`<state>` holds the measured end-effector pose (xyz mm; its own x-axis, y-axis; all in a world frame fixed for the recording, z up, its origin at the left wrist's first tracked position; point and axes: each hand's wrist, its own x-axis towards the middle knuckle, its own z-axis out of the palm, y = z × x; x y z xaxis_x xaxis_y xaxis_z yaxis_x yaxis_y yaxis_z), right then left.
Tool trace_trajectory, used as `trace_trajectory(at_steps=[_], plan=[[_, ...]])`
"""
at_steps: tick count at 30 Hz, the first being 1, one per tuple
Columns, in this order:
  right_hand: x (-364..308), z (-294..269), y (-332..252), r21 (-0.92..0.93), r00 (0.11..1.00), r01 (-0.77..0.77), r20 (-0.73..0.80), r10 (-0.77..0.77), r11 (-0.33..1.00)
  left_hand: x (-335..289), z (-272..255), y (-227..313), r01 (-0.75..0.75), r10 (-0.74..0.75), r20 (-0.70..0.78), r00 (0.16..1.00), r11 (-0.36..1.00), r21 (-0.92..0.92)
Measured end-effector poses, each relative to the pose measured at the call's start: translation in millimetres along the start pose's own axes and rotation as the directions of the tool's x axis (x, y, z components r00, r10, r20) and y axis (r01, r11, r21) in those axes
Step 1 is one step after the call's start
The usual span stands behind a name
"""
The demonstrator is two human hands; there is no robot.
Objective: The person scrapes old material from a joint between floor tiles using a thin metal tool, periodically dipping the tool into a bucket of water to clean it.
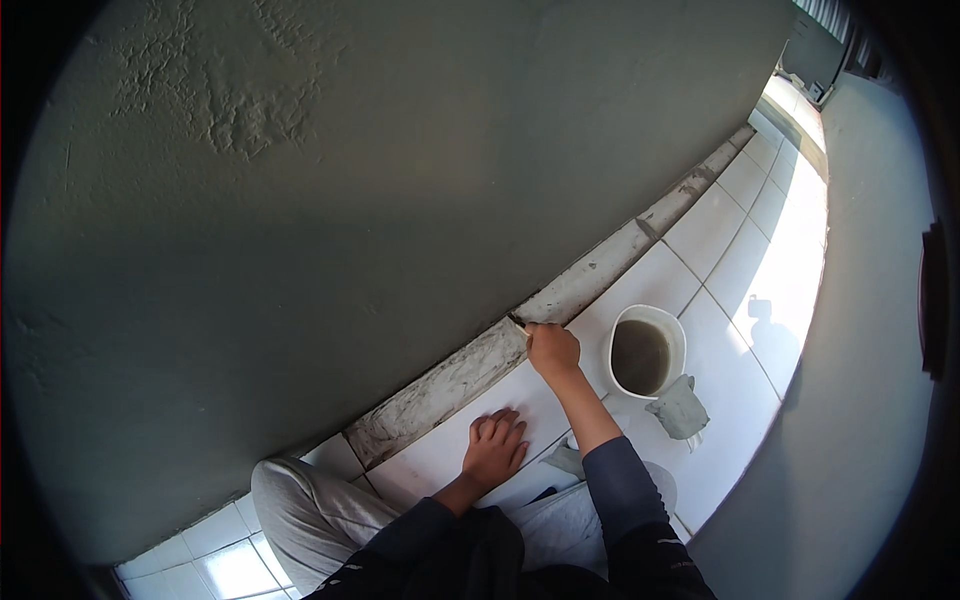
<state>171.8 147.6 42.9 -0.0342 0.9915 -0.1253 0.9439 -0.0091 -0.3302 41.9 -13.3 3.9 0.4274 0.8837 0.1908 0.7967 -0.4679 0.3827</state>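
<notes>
My right hand [554,350] is closed around a small dark-tipped tool [517,321], most of it hidden by the fingers. Its tip meets the joint between the grey wall [400,230] and the smeared whitish strip [440,390] at the wall's foot. Fingers slightly apart, my left hand [494,450] rests flat on a white floor tile [540,400] and holds nothing. To the right of my right forearm stands a white bucket [682,350] with murky grey-brown liquid inside. A grey, mortar-coloured flat piece [679,409] lies against its near side.
My bent leg in grey trousers [310,510] is near the wall at lower left. Another grey piece [566,459] lies between my forearms. A second wall [860,300] bounds the tiled walkway on the right. Farther along, sunlight falls on the tiles [775,260].
</notes>
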Motion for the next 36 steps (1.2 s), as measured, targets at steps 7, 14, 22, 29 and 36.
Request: trace_trajectory(at_steps=[7, 14, 22, 29, 36], plan=[[-8.1, -21.3, -1.0, -0.084, 0.991, 0.031, 0.135, -0.019, 0.996, -4.0, -0.9, -4.9, 0.003, -0.003, -0.014, 1.000, 1.000, 0.001], [-11.5, -16.1, 5.2, -0.075, 0.997, 0.022, 0.081, -0.016, 0.997, -4.1, 0.0, -5.8, -0.001, 0.001, -0.013, 1.000, 1.000, -0.020], [-11.4, -15.7, 6.9, -0.048, 0.999, 0.009, 0.046, -0.007, 0.999, -1.8, 1.4, -4.0, -0.012, 0.012, -0.020, 1.000, 1.000, -0.024], [-8.9, -10.1, 1.9, -0.037, 1.000, 0.016, 0.028, -0.015, 0.999, -1.7, 2.6, -3.8, -0.009, 0.009, -0.023, 1.000, 1.000, -0.015], [-9.3, -11.7, 3.3, -0.043, 0.997, 0.029, 0.068, -0.026, 0.999, -4.2, -0.1, -5.0, -0.003, 0.003, -0.025, 1.000, 1.000, -0.011]])
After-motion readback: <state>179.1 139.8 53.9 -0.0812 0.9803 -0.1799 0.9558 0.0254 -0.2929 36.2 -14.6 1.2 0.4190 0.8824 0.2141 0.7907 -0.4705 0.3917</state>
